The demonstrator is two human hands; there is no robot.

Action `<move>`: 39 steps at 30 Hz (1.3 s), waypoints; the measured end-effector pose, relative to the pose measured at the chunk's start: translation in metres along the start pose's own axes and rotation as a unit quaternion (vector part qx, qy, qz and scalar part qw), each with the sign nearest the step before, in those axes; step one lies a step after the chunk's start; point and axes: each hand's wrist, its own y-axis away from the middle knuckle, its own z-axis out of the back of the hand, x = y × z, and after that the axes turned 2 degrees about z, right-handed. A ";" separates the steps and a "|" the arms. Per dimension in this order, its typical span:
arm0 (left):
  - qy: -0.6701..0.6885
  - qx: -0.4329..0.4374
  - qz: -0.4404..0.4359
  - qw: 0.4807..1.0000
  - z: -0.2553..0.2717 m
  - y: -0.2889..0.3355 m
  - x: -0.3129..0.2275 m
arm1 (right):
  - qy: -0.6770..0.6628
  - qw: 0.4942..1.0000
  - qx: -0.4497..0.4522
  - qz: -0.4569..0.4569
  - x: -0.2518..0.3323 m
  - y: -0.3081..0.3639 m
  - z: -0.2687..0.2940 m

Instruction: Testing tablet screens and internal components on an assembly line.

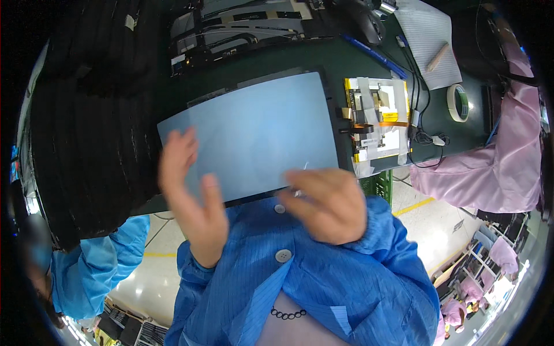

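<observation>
A flat, pale blue-grey screen panel with a thin dark border lies on the dark green table in front of me. My left hand is over its left edge, somewhat blurred, thumb and fingers spread, holding nothing. My right hand is at the panel's near edge, right of the middle. Its thumb and fingertips are drawn together in a pinch. Small clear glints show at these fingertips; whatever is between them is too small and blurred to name.
Tall black stacked trays stand at the left. Right of the panel lies a taped circuit-board assembly with cables. Beyond are a blue pen, a mouse, paper and a tape roll. Pink-sleeved and blue-sleeved people are nearby.
</observation>
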 end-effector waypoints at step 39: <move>-0.303 0.368 -0.120 0.871 -0.082 -0.027 -0.056 | -0.212 0.942 -0.112 -0.235 -0.065 0.020 0.134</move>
